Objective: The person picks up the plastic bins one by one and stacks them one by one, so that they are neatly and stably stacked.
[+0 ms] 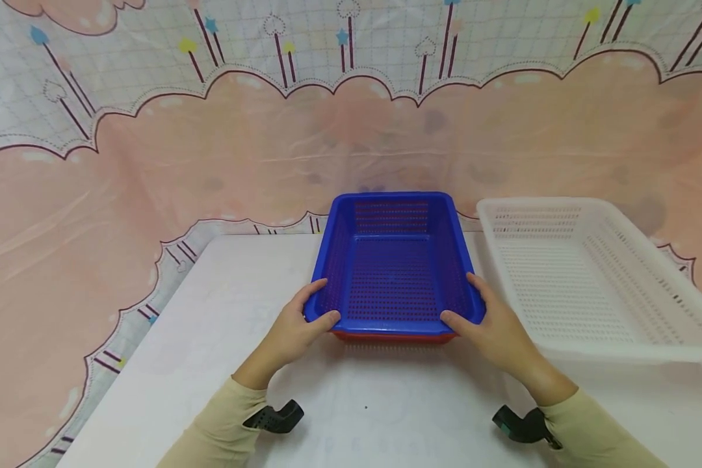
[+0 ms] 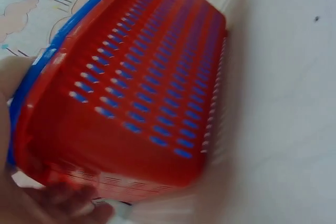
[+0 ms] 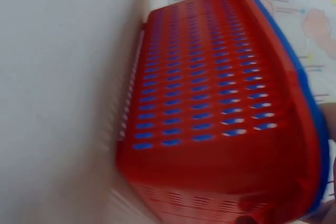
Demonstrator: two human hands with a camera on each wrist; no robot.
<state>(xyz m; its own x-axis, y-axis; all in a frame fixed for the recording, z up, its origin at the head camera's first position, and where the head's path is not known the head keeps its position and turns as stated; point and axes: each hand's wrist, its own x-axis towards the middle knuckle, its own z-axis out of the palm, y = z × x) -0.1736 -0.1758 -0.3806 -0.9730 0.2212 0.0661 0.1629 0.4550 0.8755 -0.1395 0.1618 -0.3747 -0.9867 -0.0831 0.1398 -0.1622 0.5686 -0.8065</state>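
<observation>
A blue plastic basket [image 1: 392, 273] sits nested inside a red basket [image 1: 392, 337], whose slotted wall [image 2: 147, 77] fills much of the left wrist view. My left hand [image 1: 295, 328] grips the near left corner, thumb over the blue rim. At the near right corner my right hand [image 1: 491, 325] holds the same rim, its thumb also on top. Fingers curl under the rims, seen beside the red wall in the left wrist view. Blue shows through the red slots [image 3: 194, 77] in the right wrist view. Whether the stack touches the table cannot be told.
A larger white basket [image 1: 561, 292] stands close by on the right, its left rim near the blue one. Underneath is a white tabletop [image 1: 210, 338]. A patterned pink and white cloth [image 1: 210, 156] hangs behind and along the left side.
</observation>
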